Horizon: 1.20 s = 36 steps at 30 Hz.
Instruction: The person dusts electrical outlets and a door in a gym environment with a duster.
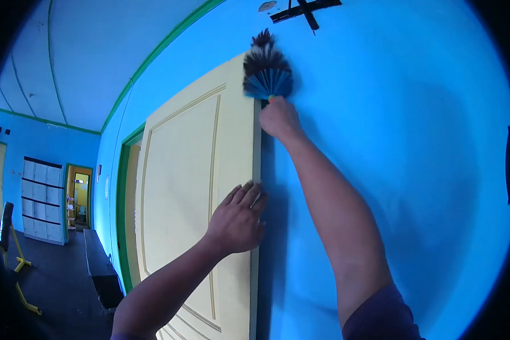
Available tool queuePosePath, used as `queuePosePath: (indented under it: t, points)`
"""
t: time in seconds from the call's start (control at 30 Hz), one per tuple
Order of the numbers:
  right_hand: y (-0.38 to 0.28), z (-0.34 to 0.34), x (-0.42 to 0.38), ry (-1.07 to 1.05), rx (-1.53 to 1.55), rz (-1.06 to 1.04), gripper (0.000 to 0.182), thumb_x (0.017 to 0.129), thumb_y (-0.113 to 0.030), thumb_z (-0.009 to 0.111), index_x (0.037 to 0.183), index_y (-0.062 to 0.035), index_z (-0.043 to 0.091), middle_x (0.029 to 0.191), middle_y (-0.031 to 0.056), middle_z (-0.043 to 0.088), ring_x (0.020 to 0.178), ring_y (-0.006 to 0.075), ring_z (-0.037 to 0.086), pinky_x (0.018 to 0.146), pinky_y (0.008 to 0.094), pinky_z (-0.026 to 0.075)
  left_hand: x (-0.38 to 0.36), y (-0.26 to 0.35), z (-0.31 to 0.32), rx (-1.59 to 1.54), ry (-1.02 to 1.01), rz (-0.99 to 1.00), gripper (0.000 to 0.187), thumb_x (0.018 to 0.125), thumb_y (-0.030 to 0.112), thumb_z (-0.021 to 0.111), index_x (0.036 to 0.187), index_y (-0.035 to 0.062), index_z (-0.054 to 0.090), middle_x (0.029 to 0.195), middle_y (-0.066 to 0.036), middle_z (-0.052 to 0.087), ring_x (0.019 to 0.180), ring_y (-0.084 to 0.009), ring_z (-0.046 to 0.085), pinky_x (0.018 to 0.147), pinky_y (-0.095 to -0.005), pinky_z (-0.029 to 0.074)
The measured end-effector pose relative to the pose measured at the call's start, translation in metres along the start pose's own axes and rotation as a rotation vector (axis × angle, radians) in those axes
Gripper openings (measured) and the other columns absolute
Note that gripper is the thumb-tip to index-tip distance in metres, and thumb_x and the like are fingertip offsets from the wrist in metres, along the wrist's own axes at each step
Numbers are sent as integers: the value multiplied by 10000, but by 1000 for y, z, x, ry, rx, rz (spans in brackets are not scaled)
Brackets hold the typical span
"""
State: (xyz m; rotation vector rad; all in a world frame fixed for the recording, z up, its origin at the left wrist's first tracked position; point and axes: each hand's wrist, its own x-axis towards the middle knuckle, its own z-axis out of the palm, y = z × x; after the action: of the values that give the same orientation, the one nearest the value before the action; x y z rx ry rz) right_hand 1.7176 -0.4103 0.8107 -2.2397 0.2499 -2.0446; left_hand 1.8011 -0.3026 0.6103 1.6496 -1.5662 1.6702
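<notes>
My right hand (280, 119) is raised high and grips the handle of a feather duster (267, 72), whose dark and blue feathers fan out against the top corner of a cream panelled door (192, 187) and the blue wall behind it. My left hand (238, 220) lies lower down, its fingers curled over the open door's edge at about mid height. The duster's handle is hidden inside my fist.
The blue wall (402, 170) fills the right side. A green door frame (122, 215) stands left of the door. Further left are a dark bench (101, 266), white lockers (42, 199), a yellow stand (21, 262) and an open doorway (80, 195).
</notes>
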Motion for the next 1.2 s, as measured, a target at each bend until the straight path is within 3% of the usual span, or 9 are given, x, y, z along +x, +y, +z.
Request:
queuePosePath:
  t: [0.37, 0.5, 0.7, 0.8, 0.83, 0.9, 1.0, 1.1, 1.2]
  points:
    - [26, -80, -14, 108, -272, -122, 301, 917, -167, 504, 1162, -19, 598, 1139, 243, 665, 1089, 426, 623, 928, 506, 504, -32, 0, -30, -155, 164, -48, 706, 752, 163, 714, 1402, 20, 478, 1466, -237, 425, 1371, -412, 405, 1128, -499, 345]
    - [64, -83, -112, 165, -19, -68, 391, 925, -161, 568, 1285, -7, 572, 1113, 264, 656, 1032, 453, 629, 900, 468, 504, -58, 1, -37, -348, 216, -98, 712, 749, 111, 709, 1403, -19, 460, 1414, -240, 492, 1340, -415, 447, 1111, -484, 364]
    - [72, -48, -368, 81, 455, 161, 292, 937, -114, 627, 1160, 66, 575, 832, 159, 623, 735, 133, 623, 634, 323, 523, -130, 34, -11, -976, 108, -177, 801, 780, 137, 739, 1460, -32, 352, 1397, -264, 499, 1308, -378, 499, 1076, -443, 398]
    - [92, -26, -521, -5, -96, -200, 298, 846, -131, 680, 1099, 1, 594, 865, 180, 652, 712, 268, 675, 610, 380, 537, -181, 79, -6, -1426, -54, -510, 838, 749, 121, 778, 1451, -42, 349, 1359, -226, 527, 1264, -322, 535, 1077, -426, 390]
    - [88, -25, -575, -343, 357, 292, 392, 809, -127, 679, 1164, 13, 586, 910, 188, 666, 772, 328, 681, 662, 406, 548, -200, 86, 0, -1560, -203, -479, 764, 747, 102, 777, 1391, -46, 396, 1300, -201, 554, 1205, -303, 560, 1043, -423, 419]
    - [49, -42, -622, -427, 162, 432, 465, 810, -126, 660, 1240, 15, 556, 947, 188, 665, 801, 365, 672, 697, 409, 551, -260, 115, 14, -1817, -348, -776, 566, 784, 60, 767, 1282, -13, 508, 1210, -164, 599, 1126, -262, 594, 943, -392, 488]
    - [36, -57, -722, -527, 195, 704, 453, 823, -149, 630, 1247, -14, 544, 997, 208, 660, 871, 376, 665, 745, 448, 547, -290, 145, 33, -1802, -492, -512, 367, 765, 33, 799, 1088, -24, 636, 1154, -134, 634, 1073, -236, 622, 855, -352, 537]
    - [37, -81, -823, -698, 15, 860, 431, 822, -142, 602, 1234, -27, 553, 1045, 216, 665, 966, 386, 655, 811, 473, 538, -330, 196, 54, -1972, -832, -708, 420, 796, 29, 759, 1168, -29, 575, 1036, -102, 654, 1006, -186, 631, 814, -331, 536]
    - [33, -95, -777, -1403, -80, 1215, 488, 801, -162, 621, 1282, -100, 565, 1080, 216, 673, 1015, 399, 646, 872, 477, 522, -347, 207, 77, -2122, -1009, -884, 598, 788, 24, 755, 1308, -5, 460, 1016, -79, 649, 950, -161, 626, 884, -331, 497]
